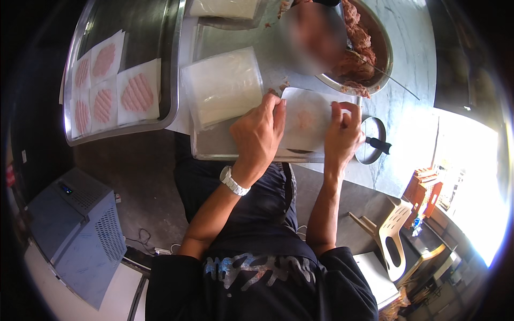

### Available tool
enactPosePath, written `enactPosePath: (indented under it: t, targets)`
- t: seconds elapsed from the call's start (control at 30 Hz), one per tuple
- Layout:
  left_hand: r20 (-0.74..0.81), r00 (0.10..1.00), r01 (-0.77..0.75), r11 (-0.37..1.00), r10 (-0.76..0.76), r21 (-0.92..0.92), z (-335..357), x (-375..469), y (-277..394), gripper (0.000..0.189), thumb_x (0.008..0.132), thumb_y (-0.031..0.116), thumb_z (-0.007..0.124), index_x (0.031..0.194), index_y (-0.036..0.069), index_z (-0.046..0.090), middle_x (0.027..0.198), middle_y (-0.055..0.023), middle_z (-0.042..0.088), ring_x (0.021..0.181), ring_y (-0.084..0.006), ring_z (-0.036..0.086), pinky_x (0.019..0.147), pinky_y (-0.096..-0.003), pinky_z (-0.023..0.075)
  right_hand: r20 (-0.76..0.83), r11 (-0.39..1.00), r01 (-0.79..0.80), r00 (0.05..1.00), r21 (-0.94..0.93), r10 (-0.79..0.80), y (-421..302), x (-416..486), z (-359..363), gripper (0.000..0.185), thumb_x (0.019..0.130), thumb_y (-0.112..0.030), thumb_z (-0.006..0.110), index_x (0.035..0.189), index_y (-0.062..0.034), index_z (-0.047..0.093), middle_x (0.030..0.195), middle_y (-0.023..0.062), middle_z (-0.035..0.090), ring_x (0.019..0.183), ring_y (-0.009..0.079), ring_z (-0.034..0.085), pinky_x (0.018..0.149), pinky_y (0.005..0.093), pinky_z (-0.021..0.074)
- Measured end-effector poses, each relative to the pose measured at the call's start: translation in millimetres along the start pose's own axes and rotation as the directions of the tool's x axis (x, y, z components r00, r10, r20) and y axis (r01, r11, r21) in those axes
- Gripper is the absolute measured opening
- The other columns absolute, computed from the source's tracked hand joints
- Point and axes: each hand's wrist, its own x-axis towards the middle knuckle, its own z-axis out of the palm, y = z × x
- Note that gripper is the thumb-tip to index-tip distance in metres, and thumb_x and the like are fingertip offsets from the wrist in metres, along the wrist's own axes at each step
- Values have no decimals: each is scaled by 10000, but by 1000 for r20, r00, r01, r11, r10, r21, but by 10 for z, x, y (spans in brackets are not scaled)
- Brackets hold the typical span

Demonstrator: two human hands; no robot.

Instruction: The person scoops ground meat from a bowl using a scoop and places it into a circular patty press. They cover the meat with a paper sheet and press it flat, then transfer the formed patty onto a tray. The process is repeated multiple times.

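My left hand point(259, 130), with a white watch on the wrist, pinches the left side of a white paper sheet point(311, 138) near its far corner. Opposite it, my right hand point(345, 130) has its fingers curled at the sheet's right side. A faint pink patch shows on the middle of the sheet. Beneath lies a shallow metal tray point(219, 140), partly covered by the sheet. Beside my left hand, a stack of white sheets in clear plastic point(223, 86) overlaps this tray. A metal ring with a black handle point(378, 145) rests just right of my right hand.
A metal bowl point(387, 66) of ground meat point(357, 36) stands beyond, a thin metal rod point(401, 85) reaching over its rim; a blurred patch hides part. At left, a large tray point(174, 80) holds several ridged meat patties point(137, 93) on paper. A plastic chair point(395, 236) stands lower right.
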Motion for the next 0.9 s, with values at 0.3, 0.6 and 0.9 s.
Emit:
enactPosePath:
  t: [0.3,0.6,0.9]
  targets:
    - [22,999,30,999,-30,-10,-29,-9,-22,143,876,225,656,851,99,593,509,-25,511,420,-184,517,411,-313,394,-280,905,33,945,-424,-166,631,-10,-742,304,832,-232,697,1085,-99,593,940,61,595,817,183,590,628,322,471]
    - [128,984,140,983,-124,-122,-102,19,-31,132,901,217,610,881,87,595,543,-72,553,459,-253,561,441,-362,423,-131,972,-163,974,169,186,726,-107,-688,283,831,-136,713,1061,-65,565,907,76,704,779,169,658,770,289,498]
    - [104,990,125,952,-100,-280,-88,2,-130,170,963,206,478,926,76,581,627,-121,598,550,-328,603,510,-418,453,55,938,244,963,245,-265,-244,-326,-237,405,711,-121,805,1026,-35,566,969,108,655,871,287,641,765,373,496]
